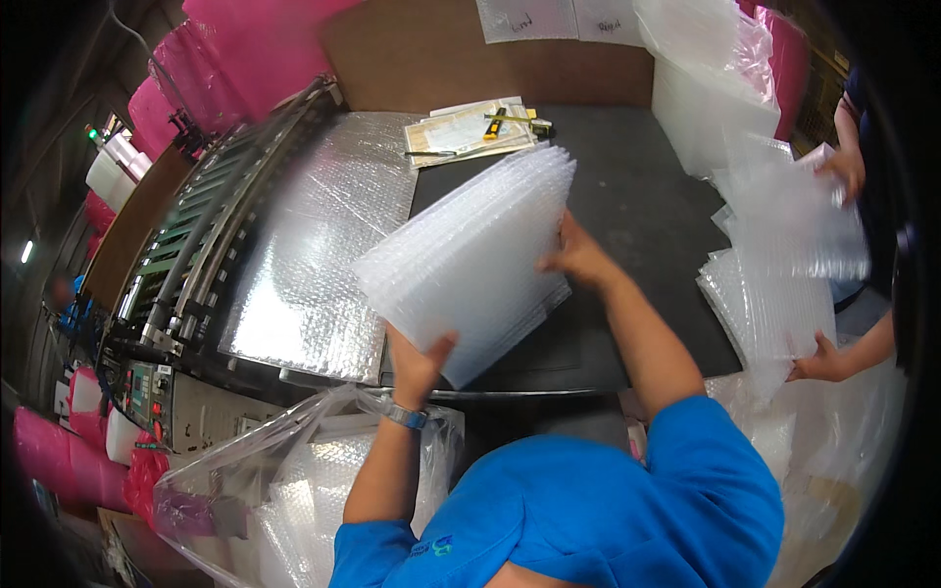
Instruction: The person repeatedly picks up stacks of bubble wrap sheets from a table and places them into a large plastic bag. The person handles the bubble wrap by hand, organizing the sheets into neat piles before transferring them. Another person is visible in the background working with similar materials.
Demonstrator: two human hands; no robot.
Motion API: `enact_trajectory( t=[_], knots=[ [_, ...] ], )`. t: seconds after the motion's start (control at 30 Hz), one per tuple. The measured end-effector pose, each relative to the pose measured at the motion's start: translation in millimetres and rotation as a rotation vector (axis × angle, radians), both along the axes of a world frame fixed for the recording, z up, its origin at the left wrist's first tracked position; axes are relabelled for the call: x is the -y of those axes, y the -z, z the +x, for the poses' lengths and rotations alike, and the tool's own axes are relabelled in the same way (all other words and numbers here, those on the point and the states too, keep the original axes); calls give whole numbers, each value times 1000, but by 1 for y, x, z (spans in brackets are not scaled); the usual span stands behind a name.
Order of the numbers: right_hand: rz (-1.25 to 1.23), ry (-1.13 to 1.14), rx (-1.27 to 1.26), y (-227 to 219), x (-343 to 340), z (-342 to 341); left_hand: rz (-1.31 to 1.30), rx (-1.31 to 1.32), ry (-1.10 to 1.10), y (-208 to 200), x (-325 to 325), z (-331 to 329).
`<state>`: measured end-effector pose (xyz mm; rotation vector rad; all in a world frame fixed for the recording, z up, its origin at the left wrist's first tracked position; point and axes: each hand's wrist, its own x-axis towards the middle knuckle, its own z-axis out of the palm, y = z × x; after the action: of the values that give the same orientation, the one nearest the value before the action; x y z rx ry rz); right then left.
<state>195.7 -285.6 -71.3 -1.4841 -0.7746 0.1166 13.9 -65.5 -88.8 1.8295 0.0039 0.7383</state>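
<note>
I hold a thick stack of clear bubble-wrap sheets [470, 260] up off the black counter [647, 225], tilted so that its fanned edges face up and to the right. Its long axis runs on a diagonal, from the lower corner near my body up toward the far right corner by the papers.

My left hand [420, 361] grips the near lower corner: the fingers are closed around the stack's edge from beneath, the thumb showing on the front face. My right hand [578, 257] presses flat against the right long edge about midway up, fingers spread and wrapped behind the sheets, so the stack sits clamped between the two hands. The stack lies up and to the left of my right hand, and straight above my left one. The left hand bears the low end; the right steadies the side.

Just to the left of the stack, a wide sheet of bubble wrap [314, 255] lies flat on the outfeed of a grey machine with rollers [211, 235]. Beyond the stack's top corner rest some cream papers [461, 132] and a yellow-and-black utility knife [497, 122]. Below my left forearm stands an open clear plastic bag [294, 470] with more bubble-wrap in it. At the right, another person's hands [821, 361] handle a separate pile of bubble-wrap sheets [774, 294], well apart from mine.
</note>
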Motion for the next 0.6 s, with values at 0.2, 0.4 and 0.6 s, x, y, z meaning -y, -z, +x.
enact_trajectory(
  t=[0.2,0.4,0.6],
  knots=[
    [70,94,-42,-3,-22,-12,-103,-2,-82,1,2,4],
    [-296,171,20,42,-17,-8,317,331,-698,-50,-55,9],
    [-812,33,378,35,-22,-19,666,380,-997,-78,-111,-10]
  ],
)
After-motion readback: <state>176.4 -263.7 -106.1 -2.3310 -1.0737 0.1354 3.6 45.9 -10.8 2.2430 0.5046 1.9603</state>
